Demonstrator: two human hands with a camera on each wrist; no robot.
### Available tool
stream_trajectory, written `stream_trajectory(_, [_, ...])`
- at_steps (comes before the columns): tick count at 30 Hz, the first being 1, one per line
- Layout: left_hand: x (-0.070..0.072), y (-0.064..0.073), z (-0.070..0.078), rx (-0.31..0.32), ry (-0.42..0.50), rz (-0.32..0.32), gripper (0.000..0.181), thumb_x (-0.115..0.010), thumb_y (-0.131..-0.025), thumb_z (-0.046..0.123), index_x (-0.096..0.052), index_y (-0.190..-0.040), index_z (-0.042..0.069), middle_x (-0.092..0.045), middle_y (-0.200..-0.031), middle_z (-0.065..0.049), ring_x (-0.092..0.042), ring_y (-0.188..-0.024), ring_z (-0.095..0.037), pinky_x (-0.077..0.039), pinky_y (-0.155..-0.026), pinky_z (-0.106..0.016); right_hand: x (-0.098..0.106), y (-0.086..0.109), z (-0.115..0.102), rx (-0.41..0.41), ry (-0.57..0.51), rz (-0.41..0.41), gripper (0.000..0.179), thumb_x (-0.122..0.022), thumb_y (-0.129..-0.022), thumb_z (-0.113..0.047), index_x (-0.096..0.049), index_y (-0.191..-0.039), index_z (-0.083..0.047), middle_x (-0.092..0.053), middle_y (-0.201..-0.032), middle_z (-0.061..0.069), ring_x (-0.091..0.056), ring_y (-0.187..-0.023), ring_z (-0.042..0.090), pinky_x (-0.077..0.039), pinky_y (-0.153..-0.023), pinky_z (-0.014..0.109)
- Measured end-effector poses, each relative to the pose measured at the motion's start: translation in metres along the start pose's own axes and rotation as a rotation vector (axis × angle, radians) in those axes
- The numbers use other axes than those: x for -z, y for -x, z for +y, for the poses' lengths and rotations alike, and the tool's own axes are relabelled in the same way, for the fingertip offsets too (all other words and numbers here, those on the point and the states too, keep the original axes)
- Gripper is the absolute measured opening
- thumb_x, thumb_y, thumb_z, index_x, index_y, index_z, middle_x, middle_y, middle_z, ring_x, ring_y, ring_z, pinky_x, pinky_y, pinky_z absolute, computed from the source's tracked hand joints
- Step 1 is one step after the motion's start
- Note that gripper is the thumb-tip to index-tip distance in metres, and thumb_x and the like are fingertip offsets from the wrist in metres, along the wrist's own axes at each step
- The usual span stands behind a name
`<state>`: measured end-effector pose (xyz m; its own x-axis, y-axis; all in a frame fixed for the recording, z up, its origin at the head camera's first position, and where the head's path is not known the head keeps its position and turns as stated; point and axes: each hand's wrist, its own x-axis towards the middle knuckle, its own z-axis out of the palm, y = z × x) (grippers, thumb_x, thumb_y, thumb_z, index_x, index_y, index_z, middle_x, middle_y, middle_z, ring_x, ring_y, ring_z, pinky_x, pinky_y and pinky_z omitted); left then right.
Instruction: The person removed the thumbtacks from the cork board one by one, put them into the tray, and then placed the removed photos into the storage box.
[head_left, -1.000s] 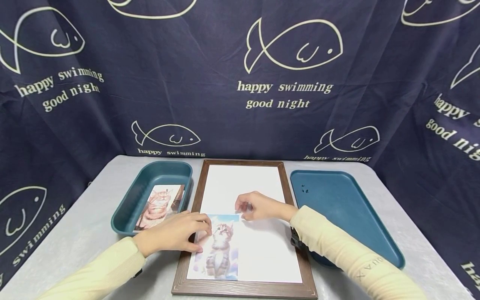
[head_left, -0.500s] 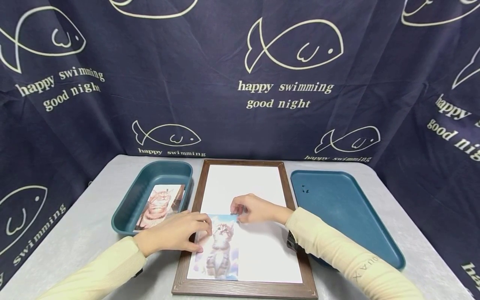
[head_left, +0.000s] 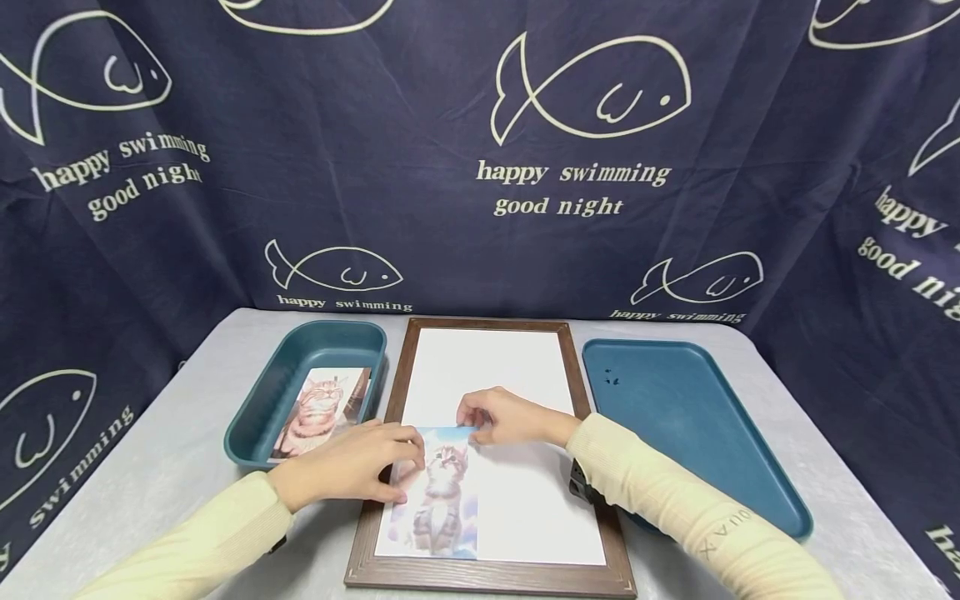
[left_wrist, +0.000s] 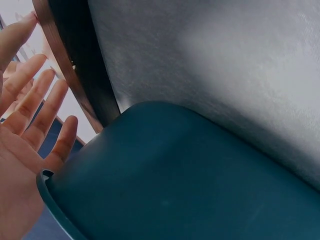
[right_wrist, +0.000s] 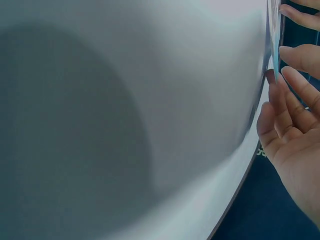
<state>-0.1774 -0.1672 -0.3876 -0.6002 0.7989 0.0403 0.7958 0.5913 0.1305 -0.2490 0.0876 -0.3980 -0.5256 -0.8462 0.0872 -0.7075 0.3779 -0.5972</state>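
A picture card (head_left: pixel 446 508) of a fluffy kitten against a blue and lilac sky lies in the lower left part of a white board (head_left: pixel 536 492) with a brown wooden frame. My left hand (head_left: pixel 356 462) reaches over the frame's left side and touches the card's left edge with thumb and fingertips. Its fingers (left_wrist: pixel 50 105) look spread and fairly straight in the left wrist view. Over the card's top right corner my right hand (head_left: pixel 513 418) holds its bent fingers, tips right at the corner. The right wrist view shows these fingers (right_wrist: pixel 280 107) beside the card's edge (right_wrist: pixel 275 47).
Left of the board stands a deep teal tub (head_left: pixel 258 392) holding cat picture cards (head_left: pixel 318 412). A shallow teal tray (head_left: pixel 697 417) lies on the right, with small dark specks (head_left: pixel 611 377) near its back left corner. A navy fish-print cloth (head_left: pixel 442 167) hangs behind the table.
My right hand has moved a little left, from just beside the card's top right corner onto it. My left hand and the card stay where they were.
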Motion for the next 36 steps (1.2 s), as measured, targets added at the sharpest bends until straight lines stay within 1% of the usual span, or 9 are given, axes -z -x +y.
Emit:
stream_trajectory(6, [0.001, 0.0, 0.001, 0.003, -0.007, -0.006, 0.034, -0.073, -0.072, 0.042, -0.064, -0.1, 0.025, -0.056, -0.107, 0.012, -0.055, -0.099, -0.008, -0.045, -0.081, -0.031, -0.002, -0.002, 0.001, -0.019, -0.04, -0.022, 0.022, -0.067, -0.075, -0.001, -0.06, -0.096, -0.003, -0.06, -0.082, 0.008, -0.053, -0.072, 0.013, -0.046, -0.063, 0.019])
stream_trajectory(13, [0.002, -0.001, 0.0, -0.003, -0.018, -0.004, 0.032, -0.072, -0.073, 0.043, -0.064, -0.099, 0.025, -0.057, -0.107, 0.012, -0.055, -0.097, -0.008, -0.045, -0.081, -0.03, -0.003, -0.004, 0.003, -0.024, -0.072, -0.037, 0.023, -0.067, -0.075, 0.001, -0.06, -0.096, -0.002, -0.06, -0.082, 0.009, -0.046, -0.064, 0.002, -0.044, -0.06, 0.016])
stream_trajectory(18, [0.005, -0.001, -0.002, -0.009, -0.014, 0.029, 0.031, -0.069, -0.076, 0.042, -0.064, -0.1, 0.024, -0.057, -0.107, 0.011, -0.055, -0.098, -0.008, -0.044, -0.084, -0.032, -0.003, -0.004, 0.005, -0.028, -0.089, -0.044, 0.023, -0.067, -0.075, 0.001, -0.06, -0.096, -0.002, -0.06, -0.082, 0.009, -0.046, -0.064, 0.003, -0.044, -0.06, 0.016])
stream_trajectory(23, [0.012, -0.001, -0.005, -0.024, -0.022, 0.077, 0.027, -0.066, -0.08, 0.035, -0.064, -0.102, 0.02, -0.058, -0.107, 0.008, -0.056, -0.097, -0.01, -0.045, -0.081, -0.033, -0.004, -0.004, 0.008, -0.033, -0.112, -0.043, 0.022, -0.067, -0.076, 0.001, -0.06, -0.096, -0.004, -0.061, -0.082, 0.007, -0.047, -0.064, 0.004, -0.044, -0.06, 0.017])
stream_trajectory(27, [0.019, -0.002, -0.007, -0.024, -0.027, 0.113, 0.023, -0.065, -0.082, 0.028, -0.064, -0.103, 0.019, -0.057, -0.107, 0.007, -0.056, -0.097, -0.011, -0.046, -0.079, -0.035, -0.003, -0.004, 0.008, -0.031, -0.128, -0.04, 0.022, -0.067, -0.077, 0.0, -0.06, -0.097, -0.005, -0.061, -0.084, 0.007, -0.048, -0.066, 0.004, -0.045, -0.061, 0.018])
stream_trajectory(31, [0.027, -0.001, -0.01, 0.001, -0.008, 0.136, 0.023, -0.063, -0.084, 0.029, -0.063, -0.105, 0.019, -0.057, -0.107, 0.009, -0.056, -0.099, -0.01, -0.047, -0.081, -0.037, -0.002, -0.003, 0.008, -0.02, -0.136, -0.038, 0.021, -0.066, -0.079, -0.001, -0.06, -0.099, -0.005, -0.062, -0.085, 0.007, -0.05, -0.068, 0.005, -0.046, -0.062, 0.019])
stream_trajectory(36, [0.036, 0.002, -0.016, 0.035, 0.006, 0.146, 0.025, -0.063, -0.085, 0.029, -0.063, -0.107, 0.018, -0.058, -0.11, 0.006, -0.057, -0.1, -0.012, -0.047, -0.087, -0.038, -0.002, -0.003, 0.008, -0.013, -0.144, -0.041, 0.021, -0.065, -0.079, -0.001, -0.06, -0.099, -0.005, -0.062, -0.086, 0.007, -0.052, -0.072, 0.005, -0.047, -0.063, 0.019])
